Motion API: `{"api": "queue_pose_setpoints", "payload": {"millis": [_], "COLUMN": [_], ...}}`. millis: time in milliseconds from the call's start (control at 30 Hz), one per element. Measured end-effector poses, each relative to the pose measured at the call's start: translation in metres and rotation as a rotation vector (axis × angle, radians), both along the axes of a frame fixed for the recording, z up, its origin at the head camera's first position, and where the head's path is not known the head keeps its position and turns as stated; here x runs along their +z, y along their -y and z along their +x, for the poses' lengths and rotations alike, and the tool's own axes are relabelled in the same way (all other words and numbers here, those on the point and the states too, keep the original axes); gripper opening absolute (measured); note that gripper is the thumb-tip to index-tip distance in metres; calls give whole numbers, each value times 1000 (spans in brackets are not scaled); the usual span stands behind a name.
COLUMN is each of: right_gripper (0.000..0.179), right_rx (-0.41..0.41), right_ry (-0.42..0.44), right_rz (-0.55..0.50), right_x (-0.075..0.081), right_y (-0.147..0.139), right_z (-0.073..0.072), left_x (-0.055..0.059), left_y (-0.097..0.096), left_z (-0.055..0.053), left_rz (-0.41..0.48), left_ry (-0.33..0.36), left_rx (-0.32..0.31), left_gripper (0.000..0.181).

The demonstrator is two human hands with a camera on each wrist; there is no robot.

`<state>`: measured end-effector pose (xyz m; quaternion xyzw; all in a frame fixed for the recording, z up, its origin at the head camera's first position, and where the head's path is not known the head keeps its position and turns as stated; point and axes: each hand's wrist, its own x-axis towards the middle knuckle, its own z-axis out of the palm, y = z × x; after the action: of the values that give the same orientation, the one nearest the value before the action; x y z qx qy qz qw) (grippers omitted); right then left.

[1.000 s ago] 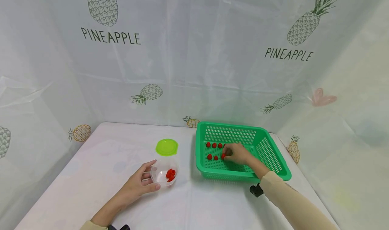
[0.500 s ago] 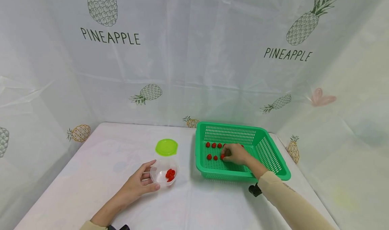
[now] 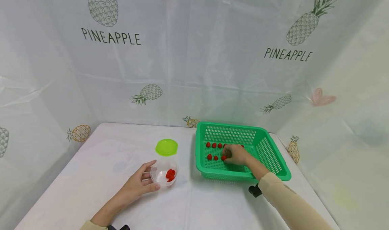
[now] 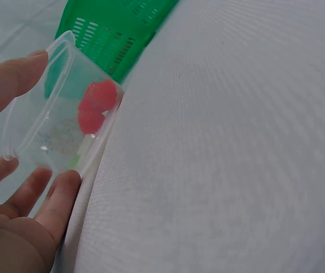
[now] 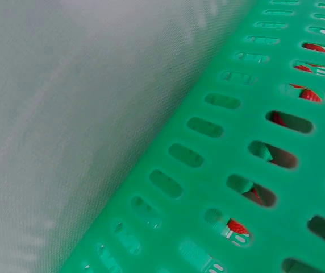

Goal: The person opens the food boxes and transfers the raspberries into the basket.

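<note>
By the right hand (image 3: 238, 154), a red berry (image 3: 224, 158) is pinched at the fingertips inside the green basket (image 3: 218, 174); which way it points is too small to be told. To its left two loose berries (image 3: 209, 157) are lined up, and a farther row (image 3: 214, 145) is partly hidden by the hand. The basket is set at the tabletop's (image 3: 121, 149) far right corner, its long axis laid roughly along the far edge. By the left hand (image 3: 138, 182), a clear cup (image 3: 158, 176) is grasped, mouth up, with red pieces (image 3: 171, 173) gathered at its right side. Beyond it, a lime lid (image 3: 166, 147) is laid flat.
</note>
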<state>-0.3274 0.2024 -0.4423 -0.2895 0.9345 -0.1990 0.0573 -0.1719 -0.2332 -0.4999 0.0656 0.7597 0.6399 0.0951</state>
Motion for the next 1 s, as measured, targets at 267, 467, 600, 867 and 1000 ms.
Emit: {"api": "queue_pose_setpoints", "payload": {"millis": [267,467,600,867,1000], "right_gripper": [25,25,26,29,28], "right_rx": [1,32,70,192,248], "right_ry": [-54,-158,-178,-185,-148], "right_rz": [6,-74,-119,-183,-198], "right_x": [7,34,58,73,75], "right_y": [-4,12,41,91,117], "right_z": [5,15,32,55,66], "left_x": [-1,0,-1,0,0], "left_y": [-3,-2,0,0,-1], "left_z": [-1,0,1,1,1], "left_rz": [-20,-17,-22,-19,-21], "left_ry": [7,8,-2,-14,-13], "left_rx": [7,15,16,7,8], "left_gripper": [93,94,94,94,94]}}
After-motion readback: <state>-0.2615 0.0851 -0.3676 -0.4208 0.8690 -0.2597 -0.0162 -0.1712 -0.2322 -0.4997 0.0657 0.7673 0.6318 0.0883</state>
